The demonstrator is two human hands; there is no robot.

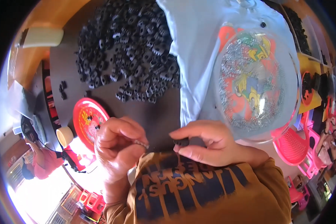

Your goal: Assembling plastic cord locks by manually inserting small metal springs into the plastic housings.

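Observation:
My left hand (pixel 117 145) is closed in a pinch on a small silvery metal piece (pixel 141 143), like those in the clear tray; it may be a spring. Across a short gap, my right hand (pixel 209 143) grips a small black plastic piece (pixel 181 142) between thumb and fingers. Both hands are in front of my chest, at the near edge of the dark table (pixel 149 115). A large heap of black toothed plastic pieces (pixel 130 48), resembling small claw hair clip parts, covers the far side. To the right, a clear oval tray (pixel 217 89) holds many tiny metal pieces.
A red printed plate (pixel 78 119) with a few dark bits lies left of my left hand, beside a cream cup (pixel 64 136). White cloth (pixel 194 56) lies beneath the tray. A pink chair (pixel 293 147) stands at right. Another person (pixel 46 162) is at far left.

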